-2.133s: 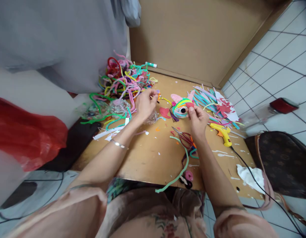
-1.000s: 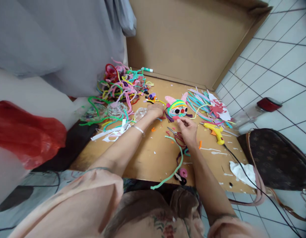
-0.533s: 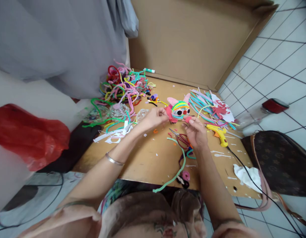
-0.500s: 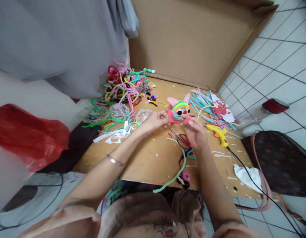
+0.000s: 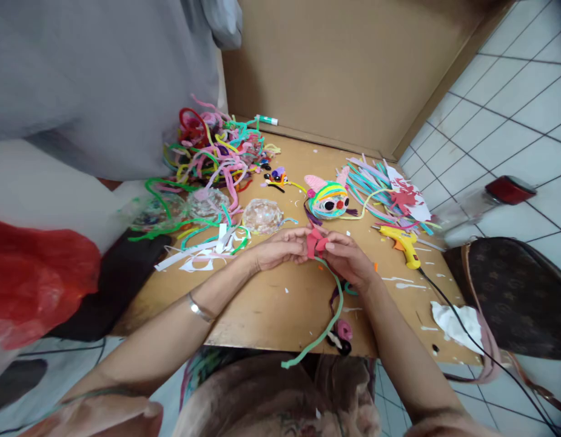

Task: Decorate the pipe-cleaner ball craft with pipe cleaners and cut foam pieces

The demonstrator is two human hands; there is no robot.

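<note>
Red pieces (image 5: 313, 241) are pinched between the fingertips of my left hand (image 5: 287, 247) and my right hand (image 5: 346, 255), which nearly meet above the table. Just beyond them sits a round figure (image 5: 330, 200) with pink ears, black eyes, a red nose and coloured stripes. A pale green fuzzy stem (image 5: 337, 309) curves from under my hands to the table's front edge. The scissors seen earlier are hidden beneath my right hand.
A heap of coloured fuzzy stems (image 5: 216, 145) lies at the back left, near a clear ball (image 5: 262, 216) and white paper scraps (image 5: 202, 258). On the right are more stems (image 5: 371, 182), a yellow glue gun (image 5: 401, 240), crumpled tissue (image 5: 457, 325) and a brown bag (image 5: 526, 291).
Both hands have drawn closer together and nearer to me, away from the figure. The red material beside the figure is now between my fingers.
</note>
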